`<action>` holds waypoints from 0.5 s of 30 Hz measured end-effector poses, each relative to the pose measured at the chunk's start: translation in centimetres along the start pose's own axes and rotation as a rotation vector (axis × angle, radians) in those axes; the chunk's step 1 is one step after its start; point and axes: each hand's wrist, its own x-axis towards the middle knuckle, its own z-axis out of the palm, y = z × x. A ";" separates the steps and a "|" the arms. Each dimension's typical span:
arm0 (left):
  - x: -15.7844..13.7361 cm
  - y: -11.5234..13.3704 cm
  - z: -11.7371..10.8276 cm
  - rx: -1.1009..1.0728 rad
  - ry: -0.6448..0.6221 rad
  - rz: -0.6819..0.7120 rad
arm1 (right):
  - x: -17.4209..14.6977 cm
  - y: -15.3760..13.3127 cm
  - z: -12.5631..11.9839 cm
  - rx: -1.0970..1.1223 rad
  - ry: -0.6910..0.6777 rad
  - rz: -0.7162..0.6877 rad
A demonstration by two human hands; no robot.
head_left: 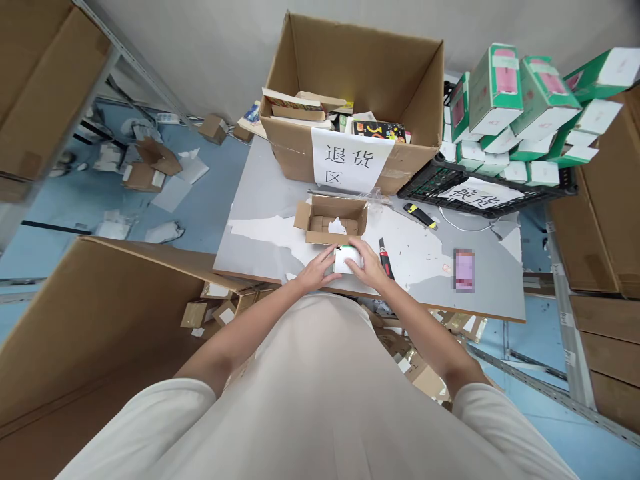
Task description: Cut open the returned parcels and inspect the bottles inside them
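Note:
Between my two hands is a small white box [346,259] with a green edge, close to the table's front edge. My left hand [320,268] presses against its left side, fingers bent round it. The right side is gripped by my right hand [367,265], thumb and fingers over the white face. Just beyond my hands stands a small open cardboard box [334,219] with a scrap of white paper [337,227] inside. A red and black box cutter [385,259] lies beside my right hand.
At the table's [260,193] back stands a large open carton [350,73] of packages. Green-and-white boxes [500,93] fill a black crate [500,193] at right. A yellow-black cutter [420,215] and a blurred pink object [465,271] lie on the table. Another large carton [125,287] stands left.

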 end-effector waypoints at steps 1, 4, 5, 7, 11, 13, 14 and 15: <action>0.0 0.0 0.2 -0.006 0.015 -0.011 | 0.2 0.0 0.1 -0.004 -0.010 -0.009; -0.1 -0.4 0.8 -0.039 0.056 -0.019 | 0.3 0.3 0.3 -0.005 -0.037 0.009; -0.1 -0.6 0.9 -0.051 0.067 -0.020 | 0.3 0.4 0.4 -0.010 -0.043 0.016; -0.1 -0.9 1.2 -0.065 0.086 -0.028 | 0.2 0.7 0.7 -0.044 -0.060 0.023; 0.2 -0.9 0.9 -0.038 0.068 0.015 | -0.1 0.7 1.0 -0.128 -0.097 0.068; 0.3 -0.8 0.4 -0.020 0.041 0.044 | -0.4 0.5 0.7 -0.156 -0.122 0.042; 0.3 -0.7 0.1 -0.013 0.029 0.047 | -0.5 0.3 0.4 -0.174 -0.146 0.006; 0.4 -0.7 -0.3 -0.007 0.016 0.046 | -0.6 0.2 0.0 -0.196 -0.182 -0.037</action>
